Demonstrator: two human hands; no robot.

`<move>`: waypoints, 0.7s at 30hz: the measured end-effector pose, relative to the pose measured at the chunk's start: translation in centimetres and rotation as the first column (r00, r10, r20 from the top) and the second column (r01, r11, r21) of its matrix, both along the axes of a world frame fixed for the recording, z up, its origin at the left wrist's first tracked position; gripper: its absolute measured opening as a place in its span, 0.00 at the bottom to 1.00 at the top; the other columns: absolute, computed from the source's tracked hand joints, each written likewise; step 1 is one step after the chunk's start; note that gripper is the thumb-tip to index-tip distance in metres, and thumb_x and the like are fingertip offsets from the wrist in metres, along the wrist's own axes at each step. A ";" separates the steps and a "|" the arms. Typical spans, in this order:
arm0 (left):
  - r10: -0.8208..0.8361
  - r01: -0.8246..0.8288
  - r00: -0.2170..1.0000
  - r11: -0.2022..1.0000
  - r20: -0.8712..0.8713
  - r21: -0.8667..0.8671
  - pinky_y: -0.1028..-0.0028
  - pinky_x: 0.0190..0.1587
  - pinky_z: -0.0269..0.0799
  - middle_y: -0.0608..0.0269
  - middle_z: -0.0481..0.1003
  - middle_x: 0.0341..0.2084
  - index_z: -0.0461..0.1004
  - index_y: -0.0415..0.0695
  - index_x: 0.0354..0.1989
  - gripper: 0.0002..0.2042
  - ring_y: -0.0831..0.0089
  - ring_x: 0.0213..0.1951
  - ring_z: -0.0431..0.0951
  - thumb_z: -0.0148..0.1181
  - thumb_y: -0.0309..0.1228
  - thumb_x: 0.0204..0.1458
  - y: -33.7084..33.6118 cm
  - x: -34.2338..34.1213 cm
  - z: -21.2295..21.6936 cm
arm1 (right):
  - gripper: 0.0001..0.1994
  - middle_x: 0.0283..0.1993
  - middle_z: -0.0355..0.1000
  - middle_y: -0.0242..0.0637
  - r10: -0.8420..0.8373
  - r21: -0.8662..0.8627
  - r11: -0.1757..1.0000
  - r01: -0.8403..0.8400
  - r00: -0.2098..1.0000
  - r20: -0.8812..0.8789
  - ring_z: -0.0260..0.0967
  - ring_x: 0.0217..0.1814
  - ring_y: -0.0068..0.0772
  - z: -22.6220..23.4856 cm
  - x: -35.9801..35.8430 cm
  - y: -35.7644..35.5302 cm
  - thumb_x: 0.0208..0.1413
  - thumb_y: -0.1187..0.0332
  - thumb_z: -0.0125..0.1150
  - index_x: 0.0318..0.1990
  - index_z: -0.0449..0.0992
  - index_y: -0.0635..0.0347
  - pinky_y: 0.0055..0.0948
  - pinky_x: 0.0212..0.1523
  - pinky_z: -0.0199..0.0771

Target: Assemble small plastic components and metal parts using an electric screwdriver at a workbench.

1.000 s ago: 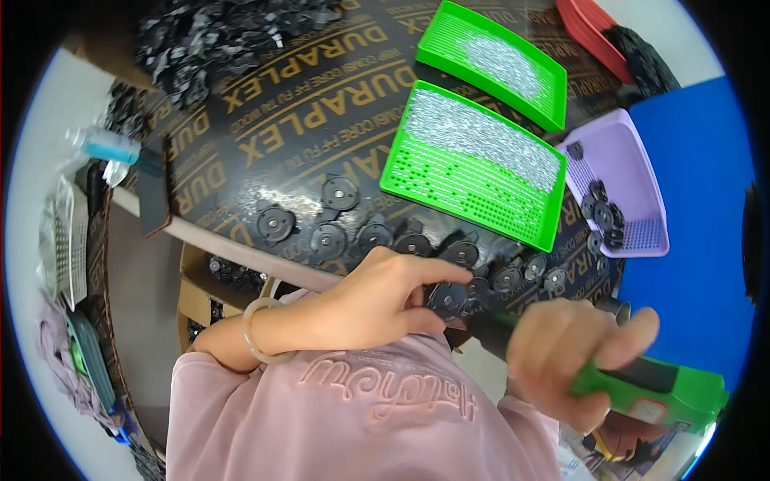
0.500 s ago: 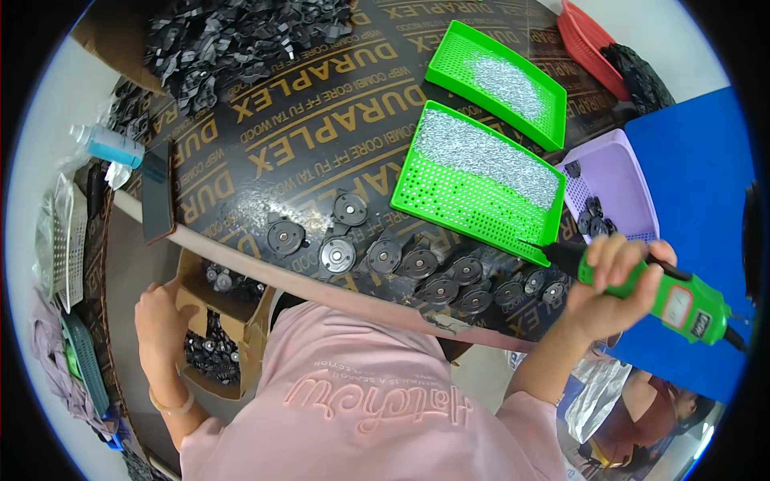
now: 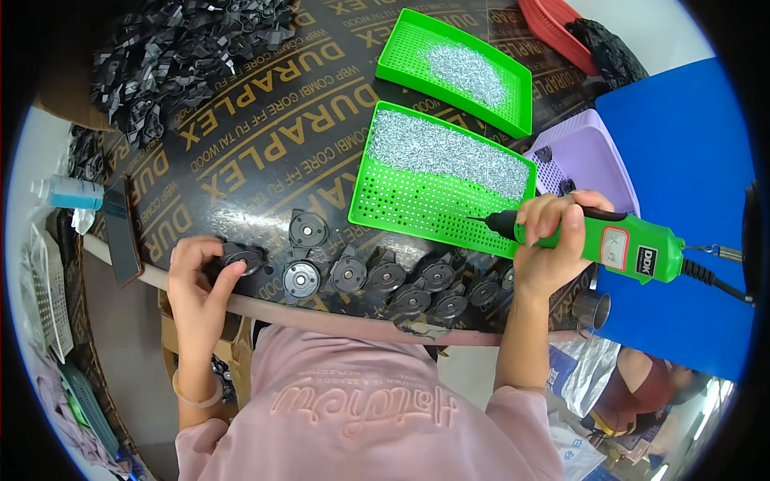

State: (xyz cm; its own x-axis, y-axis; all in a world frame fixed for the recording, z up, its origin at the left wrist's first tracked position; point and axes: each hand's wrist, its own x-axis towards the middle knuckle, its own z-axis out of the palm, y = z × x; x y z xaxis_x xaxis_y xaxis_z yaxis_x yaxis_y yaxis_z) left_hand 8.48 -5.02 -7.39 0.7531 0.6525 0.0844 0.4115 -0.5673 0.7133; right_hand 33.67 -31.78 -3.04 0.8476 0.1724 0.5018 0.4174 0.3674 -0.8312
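A round black plastic part [image 3: 243,258] sits at the near edge of a dark printed board [image 3: 241,152], pinched between the thumb and curled fingers of a worker's left hand [image 3: 196,284]. Just to its right, a row of similar black parts [image 3: 401,282] runs along the board's front edge, two of them [image 3: 305,256] lying flat with a pale metal centre showing on the nearer one.

The right hand [image 3: 553,244] wraps closed around a green electric screwdriver [image 3: 601,240], held nearly level with its dark bit pointing left over the lower corner of a green perforated tray [image 3: 425,200]. That tray carries a band of small silver screws [image 3: 441,148] along its far side. A black cable [image 3: 718,280] trails from the tool's rear across a blue surface [image 3: 682,176].

Beyond the first tray lies a second green tray [image 3: 457,68], also holding a patch of screws. A lilac basket [image 3: 589,160] stands beside the trays to the right, touching the blue surface, with a red basket [image 3: 553,20] farther back. A heap of loose black parts [image 3: 184,56] covers the board's far left corner. A pale blue bottle [image 3: 68,192] lies off the board's left edge. The worker wears a pink sweatshirt [image 3: 361,401].
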 end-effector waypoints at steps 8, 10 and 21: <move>0.073 0.253 0.922 0.631 0.381 -0.733 0.85 0.29 0.63 0.73 0.63 0.27 0.71 0.37 0.44 0.12 0.86 0.27 0.61 0.63 0.15 0.52 -3.1 5.5 2.2 | 0.14 0.18 0.61 0.32 0.013 0.002 1.000 -0.013 1.000 0.024 0.59 0.15 0.25 -0.6 0.2 0.2 0.62 0.68 0.60 0.48 0.62 0.61 0.31 0.22 0.66; -0.125 0.375 0.911 0.644 0.392 -0.667 0.86 0.30 0.67 0.67 0.72 0.33 0.71 0.37 0.54 0.19 0.88 0.32 0.71 0.63 0.16 0.53 -4.1 6.9 3.4 | 0.14 0.18 0.61 0.32 0.014 0.004 1.000 -0.014 0.999 0.037 0.58 0.15 0.25 -0.4 0.3 0.0 0.62 0.68 0.60 0.48 0.62 0.61 0.31 0.22 0.66; -0.371 0.517 0.841 0.334 0.394 -0.788 0.79 0.40 0.79 0.62 0.77 0.36 0.70 0.33 0.60 0.27 0.82 0.36 0.76 0.65 0.11 0.49 -8.9 10.8 3.6 | 0.14 0.21 0.63 0.30 0.209 0.091 0.974 -0.209 0.978 0.012 0.57 0.16 0.25 5.2 -1.5 -1.8 0.67 0.60 0.53 0.53 0.64 0.55 0.30 0.20 0.61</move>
State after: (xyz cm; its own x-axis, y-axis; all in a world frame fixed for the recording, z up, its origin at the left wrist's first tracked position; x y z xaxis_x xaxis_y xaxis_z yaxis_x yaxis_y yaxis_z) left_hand 19.31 -13.94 -3.82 0.9841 0.0111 -0.1774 0.1675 0.2759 0.9465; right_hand 32.20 -33.58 2.19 0.7966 0.2991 0.5253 0.3250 0.5207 -0.7894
